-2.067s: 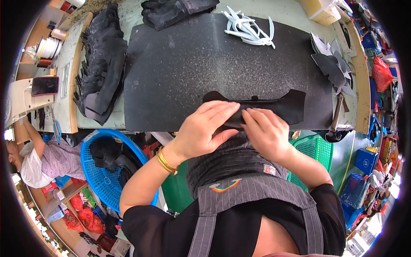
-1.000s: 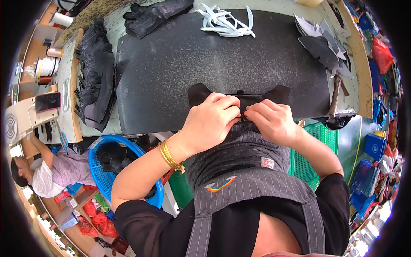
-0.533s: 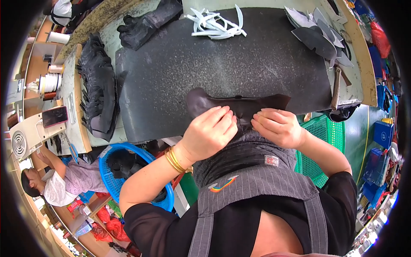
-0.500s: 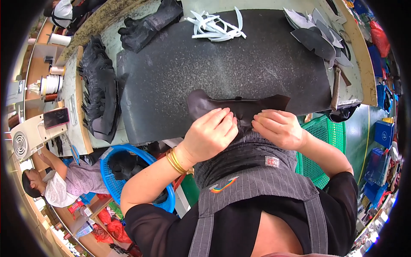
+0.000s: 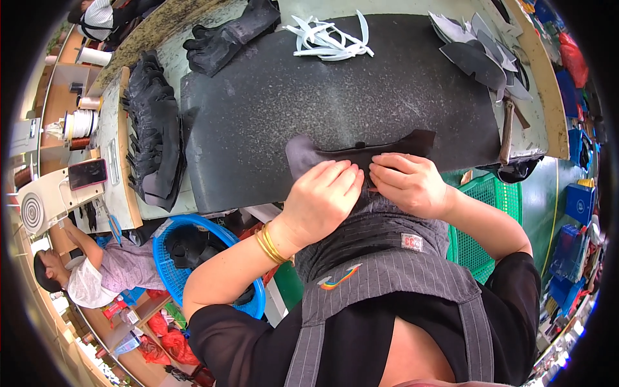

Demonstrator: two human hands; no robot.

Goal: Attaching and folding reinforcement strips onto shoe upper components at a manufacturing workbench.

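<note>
Holding: left hand (image 5: 322, 197) and right hand (image 5: 409, 184) both press down on a dark cut piece (image 5: 361, 153) at the near edge of the black mat (image 5: 335, 97).
Left fingers: curled over the piece's lower edge, pinching it; fingertips hidden under the knuckles.
Right fingers: bent, tips meeting the left hand's at the piece's middle; a thin reddish thing shows between them, too small to tell.
Piece place: flat on the mat, just in front of the apron (image 5: 380, 258), hands covering its near half.
Long axis: left to right across the mat, rounded end to the left, squarer end to the right.
Done: piece laid out and gripped at its middle.
Left: likely many more, judging by the stack (image 5: 155, 135) of like pieces at the left.
Beyond: white strips (image 5: 332, 40) at the far edge.
</note>
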